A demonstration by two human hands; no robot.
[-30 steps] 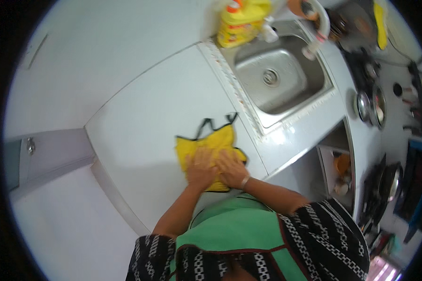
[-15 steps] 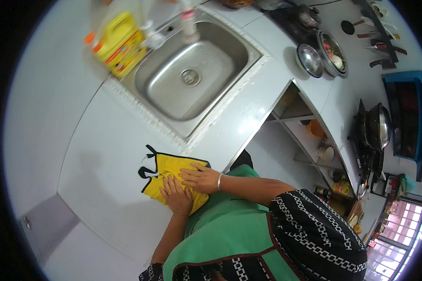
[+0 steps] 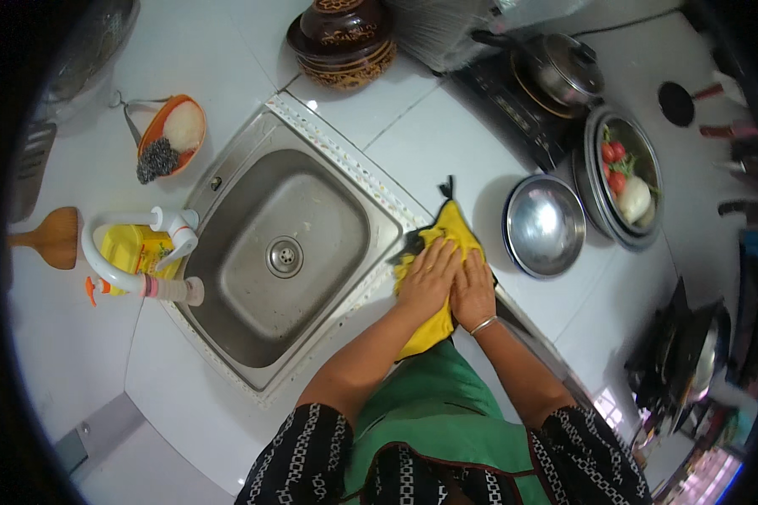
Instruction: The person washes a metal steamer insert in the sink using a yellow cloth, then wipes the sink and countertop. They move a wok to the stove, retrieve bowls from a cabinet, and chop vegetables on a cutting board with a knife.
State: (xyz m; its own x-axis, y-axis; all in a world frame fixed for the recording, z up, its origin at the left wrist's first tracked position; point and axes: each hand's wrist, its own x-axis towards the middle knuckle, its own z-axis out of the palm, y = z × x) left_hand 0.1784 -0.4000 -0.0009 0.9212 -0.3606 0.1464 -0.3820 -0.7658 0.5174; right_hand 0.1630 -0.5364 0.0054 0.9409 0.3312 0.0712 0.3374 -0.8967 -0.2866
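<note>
Both hands lie flat, palms down, fingers stretched and together, pressing on a yellow cloth [image 3: 440,252]. Left hand [image 3: 428,278] and right hand [image 3: 473,288] touch side by side; neither grips anything. A bangle [image 3: 483,325] sits on the right wrist. The cloth lies on the white counter [image 3: 446,143], at its front edge and just beside the right rim of the steel sink [image 3: 278,252]; its lower end hangs over the counter edge. An empty steel bowl [image 3: 544,225] stands near on the right, apart from the cloth. Beyond it, a tray of vegetables [image 3: 625,177] and a lidded pot [image 3: 564,71] on a cooktop. A brown jar [image 3: 343,38] stands behind the sink. Bare counter lies between jar, cloth and bowl. A white tap [image 3: 135,252] and a yellow bottle [image 3: 135,251] stand at the sink's left.
</note>
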